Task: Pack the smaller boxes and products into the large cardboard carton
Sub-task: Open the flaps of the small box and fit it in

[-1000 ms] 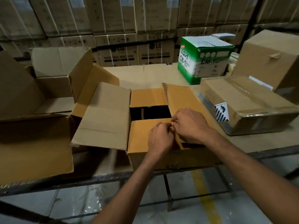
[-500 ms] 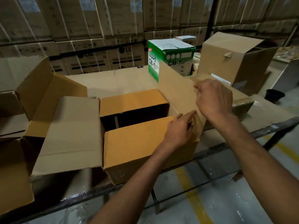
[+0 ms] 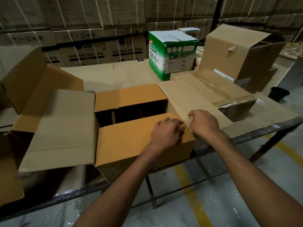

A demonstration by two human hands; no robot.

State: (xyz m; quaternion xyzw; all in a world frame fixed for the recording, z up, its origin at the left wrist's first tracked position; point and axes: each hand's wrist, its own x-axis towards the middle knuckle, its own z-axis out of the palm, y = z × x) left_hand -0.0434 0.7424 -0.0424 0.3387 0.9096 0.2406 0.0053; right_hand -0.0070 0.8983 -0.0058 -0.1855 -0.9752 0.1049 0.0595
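"Little is packed so far, as far as one can see?"

"Little or nothing. The large carton [image 3: 144, 145] sits at centre frame on the table [image 3: 262, 115], partly open. Its far flap [image 3: 129, 97] and near flap [image 3: 131, 141] are folded in, with a dark gap [image 3: 127, 115] between them. What lies inside is too dark to tell."

"And the other flaps?"

"The left flap [image 3: 60, 125] lies spread out to the left, and the right flap [image 3: 188, 95] lies out over the taped box [image 3: 229, 92] beside it. The green-and-white box [image 3: 172, 54] and the tall brown box [image 3: 237, 51] stand in the upper right, outside the carton. So the loading seems mostly ahead, if those are the goods."

"What are the person's hands doing?"

"The left hand [image 3: 167, 133] rests on the right end of the near flap with its fingers bent. Whether it grips the edge or only presses down cannot be told. The right hand [image 3: 205, 123], fingers curled, appears to pinch the right flap near its crease, at the carton's near right corner."
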